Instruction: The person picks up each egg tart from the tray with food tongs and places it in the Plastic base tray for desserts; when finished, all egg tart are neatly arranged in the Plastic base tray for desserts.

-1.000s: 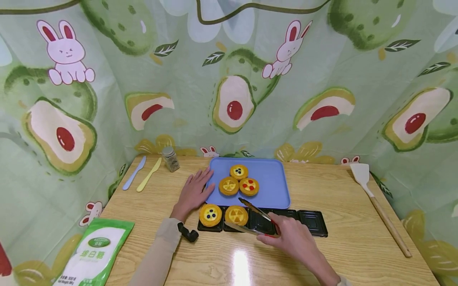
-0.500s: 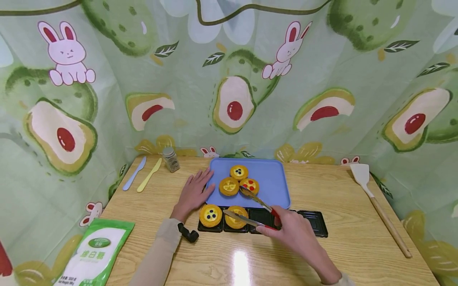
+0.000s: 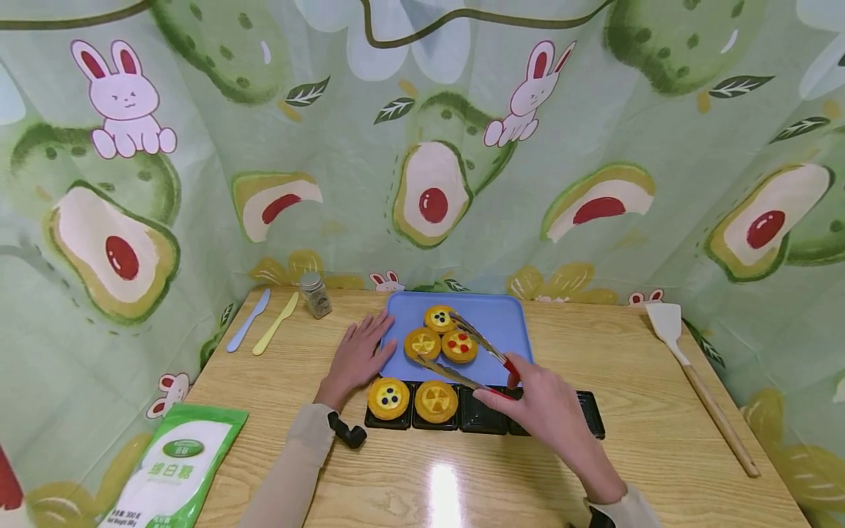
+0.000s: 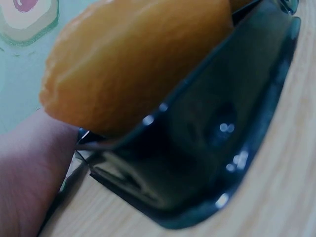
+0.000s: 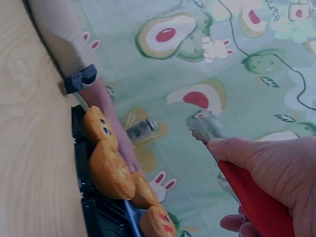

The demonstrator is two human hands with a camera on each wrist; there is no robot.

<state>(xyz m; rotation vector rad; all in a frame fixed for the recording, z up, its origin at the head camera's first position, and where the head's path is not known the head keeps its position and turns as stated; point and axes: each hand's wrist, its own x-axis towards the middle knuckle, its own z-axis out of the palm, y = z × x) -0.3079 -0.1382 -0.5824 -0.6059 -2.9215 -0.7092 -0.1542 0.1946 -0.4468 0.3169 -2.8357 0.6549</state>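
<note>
Right hand (image 3: pixel 544 411) grips metal tongs (image 3: pixel 472 356) by their red-tipped handle end, fingers curled round it. Tong arms spread apart, straddling the red-dotted tart (image 3: pixel 459 345) on the blue tray (image 3: pixel 505 345); cannot tell whether the tips touch it. Two more tarts sit touching it on the tray. Left hand (image 3: pixel 356 356) lies flat on the wooden table (image 3: pixel 634 411), fingers straight, fingertips at the tray's left edge. Black compartment tray (image 3: pixel 485 418) just in front of the blue tray, two tarts in its left cells. Sugar bag (image 3: pixel 168 469), spatula (image 3: pixel 700 381) well apart.
</note>
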